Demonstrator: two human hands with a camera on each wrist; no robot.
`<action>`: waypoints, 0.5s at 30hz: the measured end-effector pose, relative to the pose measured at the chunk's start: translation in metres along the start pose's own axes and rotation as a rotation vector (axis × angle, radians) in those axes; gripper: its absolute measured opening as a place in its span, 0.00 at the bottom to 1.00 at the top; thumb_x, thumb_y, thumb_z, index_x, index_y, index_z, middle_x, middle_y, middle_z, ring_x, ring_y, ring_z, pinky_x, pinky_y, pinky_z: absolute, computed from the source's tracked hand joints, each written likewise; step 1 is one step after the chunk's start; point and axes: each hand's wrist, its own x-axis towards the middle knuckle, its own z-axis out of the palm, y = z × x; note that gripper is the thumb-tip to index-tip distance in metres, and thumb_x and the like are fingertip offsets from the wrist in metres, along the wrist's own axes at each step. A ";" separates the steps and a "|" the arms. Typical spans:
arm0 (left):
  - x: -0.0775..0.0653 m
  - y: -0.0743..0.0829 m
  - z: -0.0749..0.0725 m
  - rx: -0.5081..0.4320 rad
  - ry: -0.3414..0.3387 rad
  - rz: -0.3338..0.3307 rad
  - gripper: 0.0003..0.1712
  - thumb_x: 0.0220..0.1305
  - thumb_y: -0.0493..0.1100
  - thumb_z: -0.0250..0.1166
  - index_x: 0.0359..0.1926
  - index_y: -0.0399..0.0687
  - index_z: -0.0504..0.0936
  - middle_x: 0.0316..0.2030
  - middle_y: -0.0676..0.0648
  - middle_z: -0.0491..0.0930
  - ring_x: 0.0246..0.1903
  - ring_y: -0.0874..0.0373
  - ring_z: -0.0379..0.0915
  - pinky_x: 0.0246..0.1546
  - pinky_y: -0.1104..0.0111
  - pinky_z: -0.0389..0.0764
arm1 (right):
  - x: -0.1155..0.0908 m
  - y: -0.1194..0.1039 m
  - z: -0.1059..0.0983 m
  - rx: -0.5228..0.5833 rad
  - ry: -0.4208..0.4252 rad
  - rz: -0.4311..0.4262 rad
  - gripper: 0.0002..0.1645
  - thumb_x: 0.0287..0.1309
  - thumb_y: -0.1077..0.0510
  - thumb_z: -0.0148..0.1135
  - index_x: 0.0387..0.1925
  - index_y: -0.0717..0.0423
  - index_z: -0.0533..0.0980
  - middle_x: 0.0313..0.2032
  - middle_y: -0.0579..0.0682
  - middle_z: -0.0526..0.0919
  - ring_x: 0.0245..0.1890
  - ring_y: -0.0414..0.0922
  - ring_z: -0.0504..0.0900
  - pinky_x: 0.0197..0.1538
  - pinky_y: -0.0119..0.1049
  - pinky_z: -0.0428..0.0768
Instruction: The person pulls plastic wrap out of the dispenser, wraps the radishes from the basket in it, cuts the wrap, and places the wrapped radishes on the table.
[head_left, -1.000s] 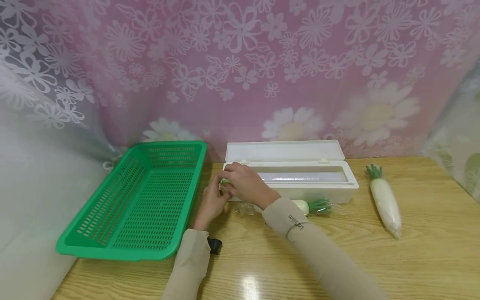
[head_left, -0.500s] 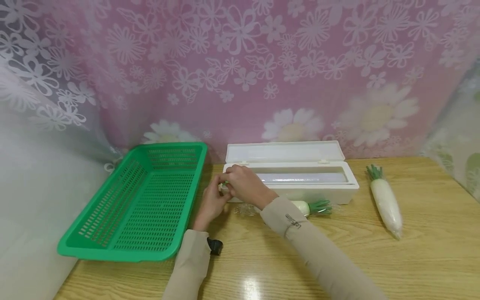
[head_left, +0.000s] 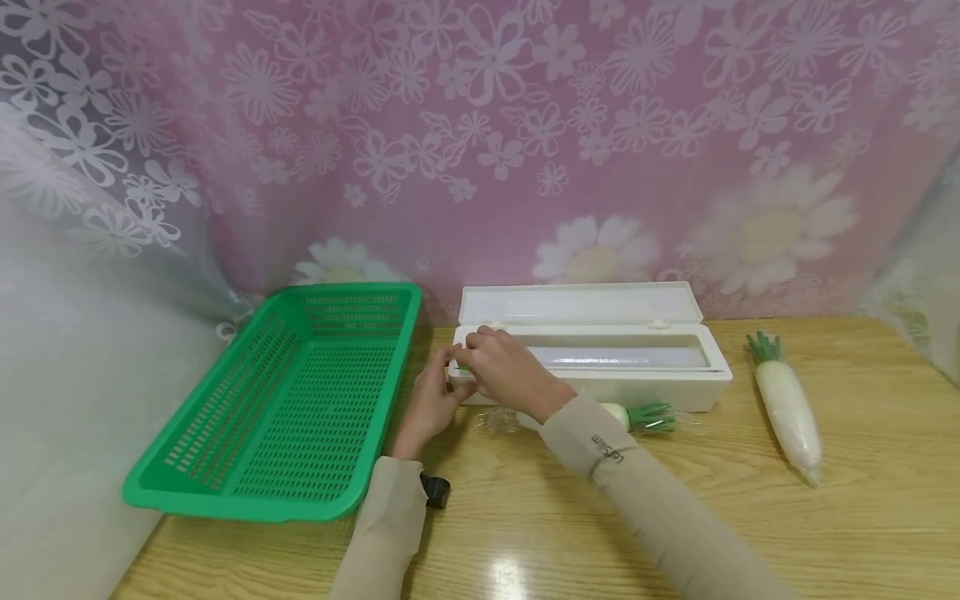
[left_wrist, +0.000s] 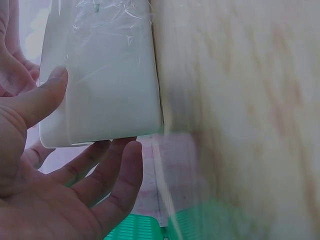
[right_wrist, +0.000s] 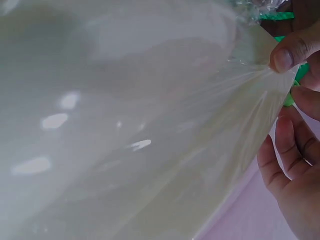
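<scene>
A white cling film dispenser (head_left: 600, 387) stands with its lid raised and a roll of cling film (head_left: 622, 357) inside. My left hand (head_left: 431, 408) grips its left end, thumb on the front and fingers bent round the end wall in the left wrist view. My right hand (head_left: 506, 367) reaches over the same corner with curled fingers, pinching a small light-green piece (right_wrist: 289, 99) that they mostly cover. Creases in the clear film (right_wrist: 240, 95) fan out from under a thumb in the right wrist view. A wrapped white radish (head_left: 617, 412) lies before the dispenser, partly behind my right forearm.
Left of the hands, a green perforated basket (head_left: 273, 507) stands near the left edge of the wooden table (head_left: 525, 517). Another white radish (head_left: 787, 408) with green stalks lies at the right. A pink flowered curtain (head_left: 480, 225) hangs behind the dispenser.
Both hands stay at the dispenser's left end, with small finger movements; the light-green piece shows less now. The whole head view has shifted slightly.
</scene>
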 end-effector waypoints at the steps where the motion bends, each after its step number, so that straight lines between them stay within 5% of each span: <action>1: 0.000 0.000 0.001 -0.005 -0.004 -0.002 0.27 0.66 0.33 0.69 0.63 0.35 0.71 0.60 0.33 0.75 0.26 0.55 0.66 0.31 0.63 0.72 | -0.001 0.000 -0.001 -0.006 -0.008 0.001 0.19 0.44 0.63 0.82 0.41 0.60 0.85 0.34 0.53 0.84 0.36 0.50 0.80 0.44 0.42 0.81; 9: 0.001 0.003 0.002 -0.032 -0.021 -0.025 0.31 0.66 0.35 0.69 0.66 0.34 0.68 0.53 0.35 0.77 0.26 0.56 0.66 0.30 0.64 0.71 | -0.014 0.007 -0.006 -0.005 0.032 -0.010 0.09 0.50 0.73 0.73 0.32 0.60 0.84 0.31 0.53 0.83 0.31 0.49 0.78 0.37 0.39 0.79; 15: 0.001 0.002 0.000 -0.027 -0.026 -0.048 0.32 0.66 0.35 0.69 0.67 0.35 0.67 0.46 0.37 0.78 0.29 0.54 0.68 0.31 0.64 0.72 | -0.034 0.021 -0.014 -0.006 0.039 -0.014 0.12 0.54 0.77 0.65 0.28 0.59 0.83 0.27 0.51 0.80 0.27 0.47 0.74 0.31 0.38 0.77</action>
